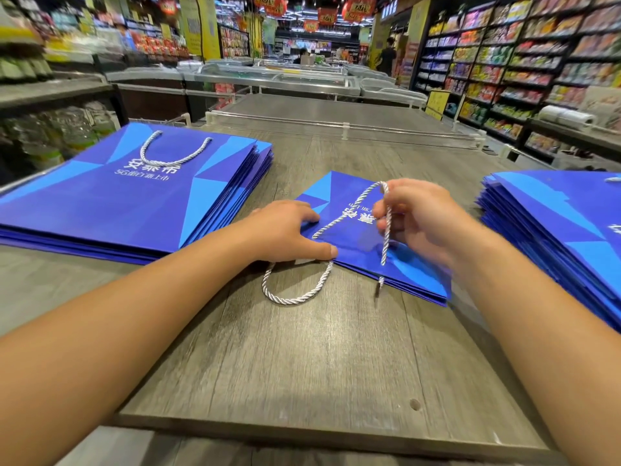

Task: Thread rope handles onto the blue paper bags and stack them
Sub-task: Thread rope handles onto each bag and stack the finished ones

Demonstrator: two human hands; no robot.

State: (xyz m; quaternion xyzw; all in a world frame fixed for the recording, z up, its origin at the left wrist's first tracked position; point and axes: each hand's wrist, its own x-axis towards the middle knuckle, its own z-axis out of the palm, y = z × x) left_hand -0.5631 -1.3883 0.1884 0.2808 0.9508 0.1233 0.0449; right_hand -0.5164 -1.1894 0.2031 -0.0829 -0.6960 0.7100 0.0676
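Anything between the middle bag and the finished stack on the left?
Nothing visible. Bare table separates the middle bag from the left stack. Left hand presses the bag; right hand pinches the rope.

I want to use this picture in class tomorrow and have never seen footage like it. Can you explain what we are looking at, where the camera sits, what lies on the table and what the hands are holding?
There is no machine here: a person works with bare hands, and the one camera sits on their head, looking forward and down, inside a shop. On the grey table a flat blue paper bag lies in the middle. The left hand presses it down with fingers spread. The right hand pinches a white rope handle, lifted above the bag. A second rope loop hangs out of the bag's near edge. To the left is a stack of bags whose top one shows its handle; another stack lies to the right.
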